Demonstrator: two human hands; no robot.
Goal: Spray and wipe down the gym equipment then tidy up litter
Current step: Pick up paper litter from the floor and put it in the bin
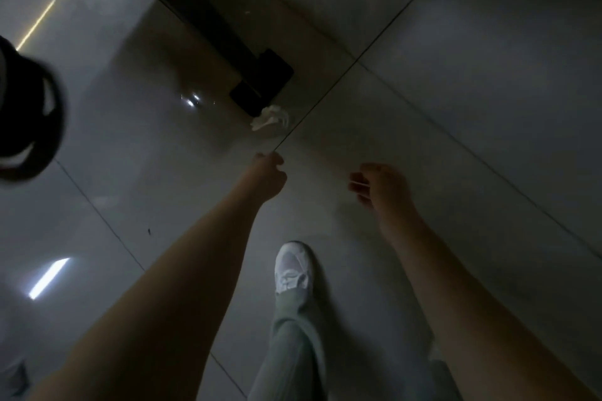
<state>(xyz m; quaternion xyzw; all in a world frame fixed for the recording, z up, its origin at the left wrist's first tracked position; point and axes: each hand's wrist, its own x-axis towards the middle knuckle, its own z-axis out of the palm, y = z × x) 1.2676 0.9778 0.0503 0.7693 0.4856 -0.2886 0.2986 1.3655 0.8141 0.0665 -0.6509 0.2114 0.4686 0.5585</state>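
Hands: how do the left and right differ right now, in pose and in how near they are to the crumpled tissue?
The left hand reaches further forward, just short of the crumpled tissue; the right hand hangs back and off to the side. The left looks curled, knuckles up; the right shows bent fingers. Neither clearly holds anything.

Floor layout, dim view
Crumpled tissue [270, 116] on tiled floor [456, 107], touching machine foot [260, 81] behind it; left hand [268, 177] just before it, shoe [293, 267] nearer still.

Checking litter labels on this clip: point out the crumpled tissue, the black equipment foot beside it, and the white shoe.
crumpled tissue [270, 117], head view, middle of the wad.
black equipment foot [265, 81], head view, top face of its end.
white shoe [293, 268], head view, laced upper.
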